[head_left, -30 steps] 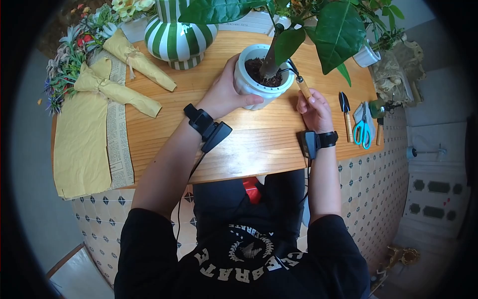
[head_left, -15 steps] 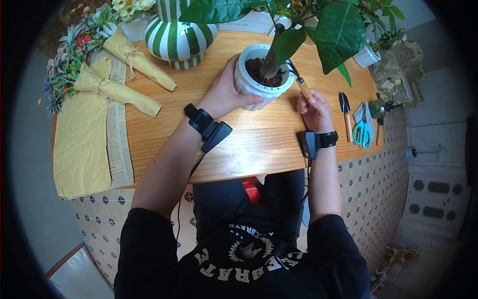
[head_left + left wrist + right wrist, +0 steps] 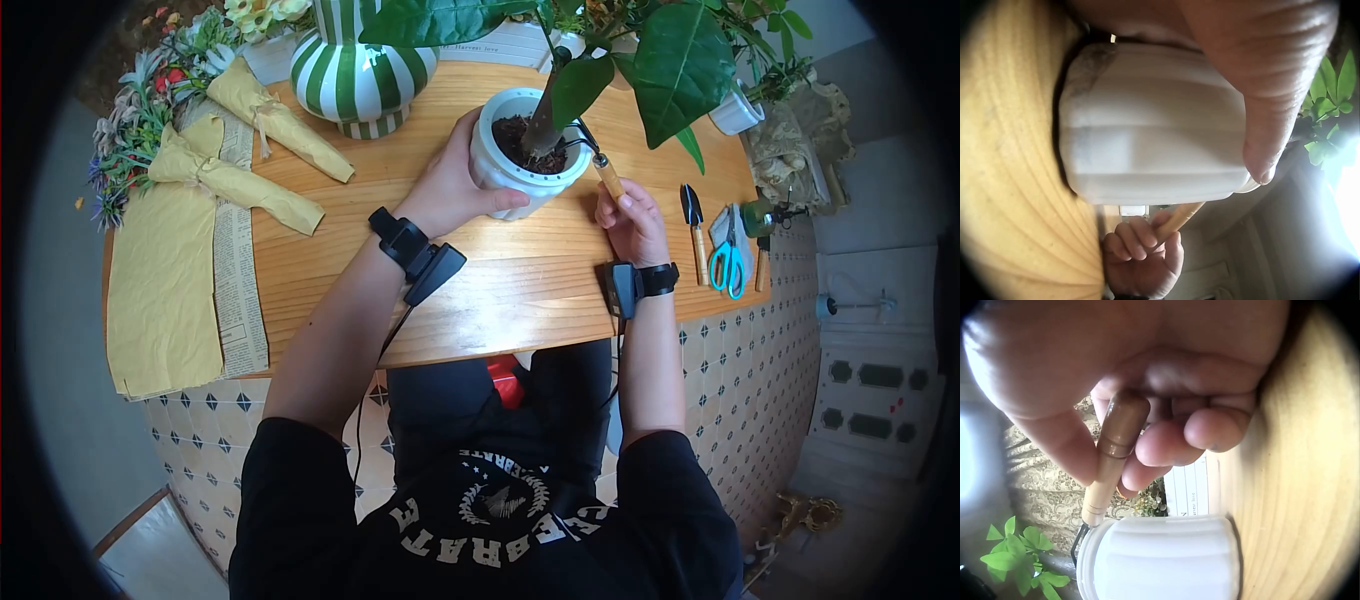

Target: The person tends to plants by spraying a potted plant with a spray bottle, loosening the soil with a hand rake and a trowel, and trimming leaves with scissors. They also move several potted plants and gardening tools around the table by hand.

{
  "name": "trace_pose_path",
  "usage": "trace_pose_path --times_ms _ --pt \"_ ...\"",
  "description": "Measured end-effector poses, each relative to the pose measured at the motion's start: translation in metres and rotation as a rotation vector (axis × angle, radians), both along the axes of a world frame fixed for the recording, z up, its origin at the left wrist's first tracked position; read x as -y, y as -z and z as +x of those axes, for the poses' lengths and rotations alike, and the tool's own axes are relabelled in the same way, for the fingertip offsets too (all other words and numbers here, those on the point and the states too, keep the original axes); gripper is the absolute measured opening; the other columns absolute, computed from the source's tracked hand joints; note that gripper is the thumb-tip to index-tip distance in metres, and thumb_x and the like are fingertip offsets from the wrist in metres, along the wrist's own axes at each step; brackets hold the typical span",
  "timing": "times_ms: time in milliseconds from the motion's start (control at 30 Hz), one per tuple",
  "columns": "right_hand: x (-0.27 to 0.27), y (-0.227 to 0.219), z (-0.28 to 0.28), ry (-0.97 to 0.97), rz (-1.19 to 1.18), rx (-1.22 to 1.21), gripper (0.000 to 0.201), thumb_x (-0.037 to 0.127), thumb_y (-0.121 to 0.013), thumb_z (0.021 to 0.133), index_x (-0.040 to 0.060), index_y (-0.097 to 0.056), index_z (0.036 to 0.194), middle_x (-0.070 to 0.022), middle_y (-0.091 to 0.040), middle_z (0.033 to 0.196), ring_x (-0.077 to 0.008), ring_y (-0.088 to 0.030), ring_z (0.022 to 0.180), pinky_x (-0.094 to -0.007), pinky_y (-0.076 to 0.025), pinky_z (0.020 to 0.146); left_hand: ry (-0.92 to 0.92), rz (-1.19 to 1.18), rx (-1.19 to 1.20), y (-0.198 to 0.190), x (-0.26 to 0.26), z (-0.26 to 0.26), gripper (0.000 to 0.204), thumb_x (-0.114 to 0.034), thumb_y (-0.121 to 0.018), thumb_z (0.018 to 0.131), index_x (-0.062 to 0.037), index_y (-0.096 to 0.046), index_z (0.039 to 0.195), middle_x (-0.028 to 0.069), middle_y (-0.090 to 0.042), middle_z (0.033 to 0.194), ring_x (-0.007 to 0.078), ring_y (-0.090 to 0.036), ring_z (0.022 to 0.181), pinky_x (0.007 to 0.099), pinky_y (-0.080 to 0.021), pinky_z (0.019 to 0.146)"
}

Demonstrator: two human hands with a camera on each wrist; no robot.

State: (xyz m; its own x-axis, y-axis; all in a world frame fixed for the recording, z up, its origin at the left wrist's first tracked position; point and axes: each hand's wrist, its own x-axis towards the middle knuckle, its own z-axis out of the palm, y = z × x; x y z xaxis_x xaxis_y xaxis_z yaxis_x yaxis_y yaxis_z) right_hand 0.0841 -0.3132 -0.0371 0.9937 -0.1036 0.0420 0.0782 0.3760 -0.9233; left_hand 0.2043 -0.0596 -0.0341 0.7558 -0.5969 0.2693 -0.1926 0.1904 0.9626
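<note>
A white flower pot (image 3: pixel 530 188) holds dark soil and a thick-stemmed plant with broad green leaves (image 3: pixel 684 72). My left hand (image 3: pixel 455 190) grips the pot from the left, its thumb across the near side just under the rim; the other fingers are hidden behind the pot. My right hand (image 3: pixel 636 222) holds a small hand rake (image 3: pixel 609 177) by its wooden handle (image 3: pixel 1107 472), thumb and curled fingers round it. The rake's black tines reach over the pot's right rim to the soil near the stem. In the left wrist view, the pot (image 3: pixel 1154 131) stands on the wooden table.
To the right lie a small trowel (image 3: pixel 694 225) and turquoise-handled scissors (image 3: pixel 728 268). A green-striped vase (image 3: pixel 362 85) stands behind on the left. Paper-wrapped flower bunches (image 3: pixel 245 190) and sheets of yellow paper (image 3: pixel 165 310) cover the table's left side. Another white pot (image 3: pixel 738 110) is at the back right.
</note>
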Motion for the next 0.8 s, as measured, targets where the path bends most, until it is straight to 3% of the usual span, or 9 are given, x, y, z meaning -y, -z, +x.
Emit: trace_pose_path --times_ms 567,667,767,800 --pt "-0.0011 -0.0023 0.0013 0.002 0.017 -0.012 0.025 0.015 -0.057 0.086 -0.0031 -0.059 0.105 -0.0025 -0.055 0.077 -0.0104 -0.048 0.067 -0.0233 -0.041 0.063 -0.004 0.02 -0.002 0.0 0.0 0.0001 0.107 -0.026 -0.086 0.059 0.0005 -0.021 0.14 0.019 -0.042 0.136 0.027 -0.04 0.128 0.0377 -0.033 0.107" --pt "-0.0015 -0.0028 0.001 0.004 0.018 -0.017 0.026 0.015 -0.057 0.086 -0.0032 -0.059 0.105 -0.0025 -0.055 0.078 -0.0104 -0.048 0.067 -0.0233 -0.041 0.063 0.027 0.032 -0.01 -0.0009 -0.0008 0.0005 0.117 -0.041 -0.086 0.059 0.0012 -0.015 0.141 0.0149 -0.037 0.139 0.0229 -0.035 0.13 0.036 -0.028 0.108" --pt "-0.0008 -0.002 0.0014 0.0 0.017 -0.013 0.026 0.015 -0.057 0.086 -0.0032 -0.059 0.105 -0.0027 -0.055 0.078 -0.0104 -0.048 0.067 -0.0234 -0.041 0.063 0.018 0.051 0.014 -0.0006 -0.0013 0.0011 0.118 -0.044 -0.085 0.058 0.0015 -0.015 0.141 0.0157 -0.037 0.138 0.0234 -0.035 0.13 0.0359 -0.028 0.108" --pt "-0.0008 -0.0019 0.0016 0.0 0.015 -0.01 0.026 0.015 -0.057 0.086 -0.0032 -0.059 0.105 -0.0027 -0.055 0.078 -0.0104 -0.048 0.067 -0.0233 -0.041 0.063 0.01 0.037 0.015 -0.0004 -0.0009 0.0011 0.115 -0.038 -0.086 0.058 0.0015 -0.017 0.141 0.0168 -0.038 0.137 0.0245 -0.036 0.129 0.0365 -0.029 0.108"
